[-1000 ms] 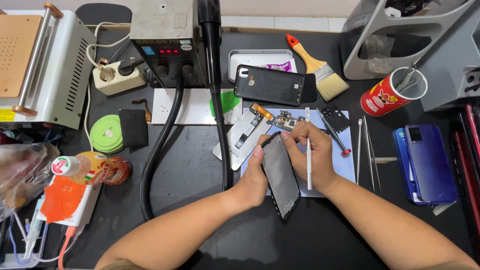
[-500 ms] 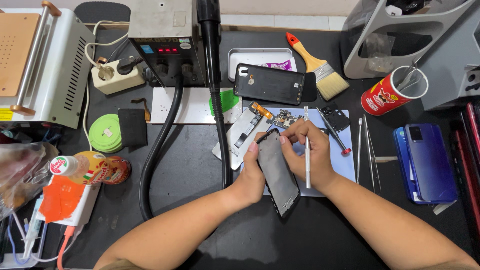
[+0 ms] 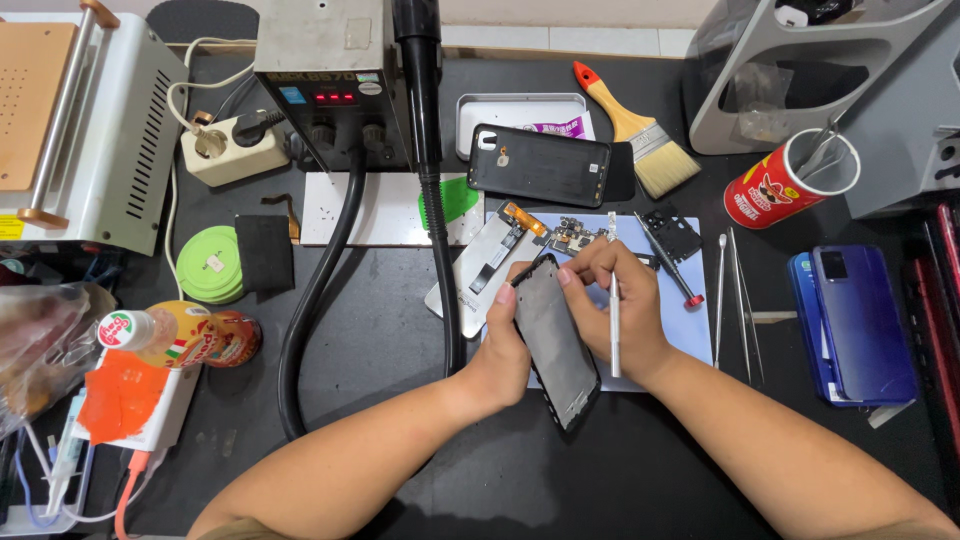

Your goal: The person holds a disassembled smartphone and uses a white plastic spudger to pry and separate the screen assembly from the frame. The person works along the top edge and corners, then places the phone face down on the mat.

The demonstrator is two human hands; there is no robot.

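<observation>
A dark phone frame (image 3: pixel 555 345) is gripped from both sides over a pale blue work mat (image 3: pixel 690 335). My left hand (image 3: pixel 503 350) clasps its left edge, thumb near the top corner. My right hand (image 3: pixel 615 305) presses its right edge and also carries a thin silver tool (image 3: pixel 614 290) standing upright between the fingers. Just beyond the frame lie a small circuit board (image 3: pixel 572 235) with an orange flex cable, and a white display panel (image 3: pixel 482 268) at an angle.
A black phone back cover (image 3: pixel 540 165) rests on a metal tray (image 3: pixel 515 112). A paintbrush (image 3: pixel 630 125), a screwdriver (image 3: pixel 665 262), tweezers (image 3: pixel 738 295), a red can (image 3: pixel 785 182), blue phones (image 3: pixel 855 320), a hot-air station (image 3: pixel 325 75) with black hose (image 3: pixel 320 290), a green tape roll (image 3: pixel 210 265) and a bottle (image 3: pixel 180 335) surround the mat.
The phone frame has swung from leaning right to more upright and shifted slightly left, and both hands moved up a little with it. The silver tool stays in the right hand.
</observation>
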